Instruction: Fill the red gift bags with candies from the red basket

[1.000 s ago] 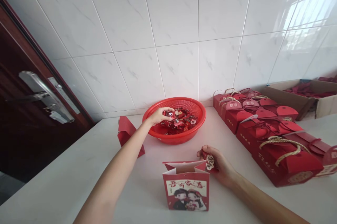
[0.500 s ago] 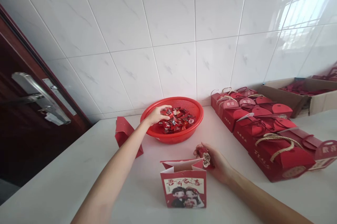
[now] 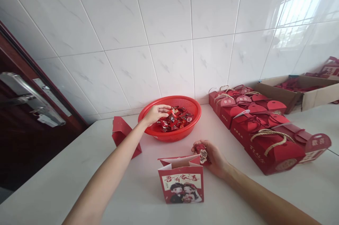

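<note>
Left hand [image 3: 156, 115] still over red perforated plastic basket [image 3: 182, 135], fingers straighter than a second ago, by glossy wrapped candies [image 3: 181, 118]; can't tell if gripping. Right hand [image 3: 215, 158] still grips red packet [image 3: 203, 156], cream label, beside upright open-topped gift bag [image 3: 181, 187], cartoon-couple front.

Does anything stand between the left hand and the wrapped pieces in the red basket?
Nothing visible does. The left hand is already over the red basket, past its rim, right by the wrapped pieces.
</note>
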`<state>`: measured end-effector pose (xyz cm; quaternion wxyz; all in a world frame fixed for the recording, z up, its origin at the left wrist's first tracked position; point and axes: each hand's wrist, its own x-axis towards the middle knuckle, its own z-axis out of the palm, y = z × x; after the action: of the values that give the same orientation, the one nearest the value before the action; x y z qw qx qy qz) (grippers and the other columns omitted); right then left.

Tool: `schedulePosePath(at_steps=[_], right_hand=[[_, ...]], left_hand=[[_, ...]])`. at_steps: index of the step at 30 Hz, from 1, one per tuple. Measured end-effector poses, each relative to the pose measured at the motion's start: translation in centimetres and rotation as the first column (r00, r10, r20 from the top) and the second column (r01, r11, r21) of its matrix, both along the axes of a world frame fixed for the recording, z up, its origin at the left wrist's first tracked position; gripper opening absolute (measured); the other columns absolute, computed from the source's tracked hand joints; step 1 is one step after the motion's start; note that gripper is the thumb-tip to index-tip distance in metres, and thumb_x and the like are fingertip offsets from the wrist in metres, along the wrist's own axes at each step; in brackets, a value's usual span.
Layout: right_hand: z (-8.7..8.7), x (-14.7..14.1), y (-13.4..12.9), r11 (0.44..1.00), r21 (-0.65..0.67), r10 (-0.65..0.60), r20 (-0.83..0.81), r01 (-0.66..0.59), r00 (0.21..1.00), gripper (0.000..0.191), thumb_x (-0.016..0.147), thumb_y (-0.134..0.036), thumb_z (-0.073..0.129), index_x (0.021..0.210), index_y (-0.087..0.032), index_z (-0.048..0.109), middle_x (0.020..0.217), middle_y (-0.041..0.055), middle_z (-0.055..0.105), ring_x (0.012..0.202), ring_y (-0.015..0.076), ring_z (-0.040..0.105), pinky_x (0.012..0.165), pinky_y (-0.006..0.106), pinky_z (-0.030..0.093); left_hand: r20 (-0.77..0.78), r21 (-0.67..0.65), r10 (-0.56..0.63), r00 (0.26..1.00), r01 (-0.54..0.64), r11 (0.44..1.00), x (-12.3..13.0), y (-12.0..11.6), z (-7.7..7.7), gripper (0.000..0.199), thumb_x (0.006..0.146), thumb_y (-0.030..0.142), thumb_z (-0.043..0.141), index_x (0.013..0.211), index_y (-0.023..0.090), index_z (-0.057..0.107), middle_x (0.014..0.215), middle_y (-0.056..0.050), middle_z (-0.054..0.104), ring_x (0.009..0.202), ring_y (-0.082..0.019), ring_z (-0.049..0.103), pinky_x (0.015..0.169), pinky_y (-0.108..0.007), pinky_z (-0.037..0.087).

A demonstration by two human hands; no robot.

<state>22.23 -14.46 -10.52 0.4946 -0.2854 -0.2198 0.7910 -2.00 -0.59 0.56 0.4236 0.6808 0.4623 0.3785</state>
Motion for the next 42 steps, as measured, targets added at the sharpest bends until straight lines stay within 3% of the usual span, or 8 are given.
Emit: schedulePosePath(at_steps=[7, 10, 13, 19, 24, 30, 35, 42], right_hand=[[0.1, 0.0, -0.1, 1.000, 0.003, 0.004, 0.001, -0.004, 1.000, 0.021, 0.076, -0.035, 0.070, 0.075, -0.014, 0.066, 0.073, 0.0054, 0.069, 0.057, 0.0116, 0.058, 0.055, 0.022, 0.044], [0.0, 0.1, -0.1, 1.000, -0.003, 0.013, 0.003, -0.013, 1.000, 0.020, 0.079, -0.034, 0.067, 0.077, -0.014, 0.066, 0.074, 0.0054, 0.070, 0.058, 0.0119, 0.059, 0.056, 0.022, 0.045], [0.1, 0.2, -0.1, 1.000, -0.001, 0.011, 0.000, -0.011, 1.000, 0.023, 0.084, -0.035, 0.063, 0.080, -0.013, 0.067, 0.075, 0.0066, 0.070, 0.059, 0.0124, 0.060, 0.057, 0.023, 0.046], [1.0, 0.5, -0.2, 0.999, 0.010, 0.051, -0.060, -0.051, 0.997, 0.038, 0.096, -0.047, 0.046, 0.088, -0.014, 0.064, 0.078, 0.0104, 0.072, 0.059, 0.0158, 0.063, 0.059, 0.026, 0.050], [1.3, 0.7, -0.3, 0.997, 0.002, 0.073, -0.079, -0.073, 0.994, 0.051, 0.101, -0.052, 0.030, 0.096, -0.013, 0.063, 0.082, 0.0122, 0.072, 0.062, 0.0170, 0.065, 0.059, 0.027, 0.052], [1.1, 0.8, -0.3, 0.995, 0.056, 0.089, -0.086, -0.084, 0.992, 0.050, 0.098, -0.055, 0.038, 0.098, -0.014, 0.064, 0.085, 0.0117, 0.073, 0.069, 0.0192, 0.069, 0.060, 0.028, 0.054], [1.0, 0.7, -0.2, 0.994, 0.063, 0.101, -0.144, -0.092, 0.984, 0.041, 0.092, -0.054, 0.055, 0.094, -0.015, 0.065, 0.077, 0.0069, 0.070, 0.065, 0.0184, 0.068, 0.055, 0.026, 0.053], [0.4, 0.6, 0.0, 0.995, 0.039, 0.097, -0.112, -0.093, 0.989, 0.034, 0.089, -0.048, 0.063, 0.090, -0.014, 0.067, 0.076, 0.0052, 0.069, 0.060, 0.0155, 0.065, 0.052, 0.025, 0.053]], left_hand=[[0.322, -0.042, -0.050, 0.945, 0.067, 0.997, 1.2, -1.7, 0.0, 0.046, 0.057, 0.018, 0.084, 0.101, 0.014, 0.073, 0.098, -0.010, 0.076, 0.086, -0.019, 0.071, 0.079, -0.031, 0.053], [0.360, -0.038, -0.075, 0.930, 0.095, 0.995, 2.5, -2.8, -0.2, 0.044, 0.058, 0.020, 0.086, 0.100, 0.014, 0.073, 0.095, -0.009, 0.076, 0.086, -0.020, 0.071, 0.078, -0.029, 0.053], [0.350, 0.058, -0.124, 0.929, 0.110, 0.992, 4.3, -4.1, -0.4, 0.041, 0.060, 0.024, 0.086, 0.097, 0.015, 0.073, 0.096, -0.009, 0.077, 0.092, -0.021, 0.071, 0.082, -0.031, 0.055], [0.001, 0.302, -0.326, 0.945, 0.311, 0.901, 8.1, -7.7, 0.0, 0.023, 0.081, 0.020, 0.068, 0.103, 0.015, 0.073, 0.104, -0.009, 0.077, 0.099, -0.021, 0.072, 0.089, -0.032, 0.057], [-0.347, 0.363, -0.327, 0.879, 0.448, 0.817, 9.5, -9.6, 0.0, 0.022, 0.087, 0.016, 0.058, 0.101, 0.019, 0.075, 0.100, -0.004, 0.078, 0.093, -0.018, 0.072, 0.087, -0.027, 0.056], [-0.460, 0.274, -0.340, 0.821, 0.495, 0.825, 9.7, -10.0, -0.7, 0.028, 0.090, 0.018, 0.054, 0.107, 0.023, 0.075, 0.103, -0.001, 0.078, 0.091, -0.018, 0.072, 0.082, -0.026, 0.054], [-0.569, 0.156, -0.334, 0.751, 0.497, 0.853, 9.8, -10.3, -0.3, 0.033, 0.088, 0.014, 0.047, 0.099, 0.024, 0.076, 0.090, -0.001, 0.076, 0.077, -0.019, 0.068, 0.071, -0.027, 0.050], [-0.597, 0.162, -0.330, 0.731, 0.513, 0.843, 9.7, -10.3, -0.4, 0.031, 0.087, 0.013, 0.047, 0.094, 0.023, 0.075, 0.087, -0.001, 0.075, 0.075, -0.019, 0.066, 0.071, -0.028, 0.047]])
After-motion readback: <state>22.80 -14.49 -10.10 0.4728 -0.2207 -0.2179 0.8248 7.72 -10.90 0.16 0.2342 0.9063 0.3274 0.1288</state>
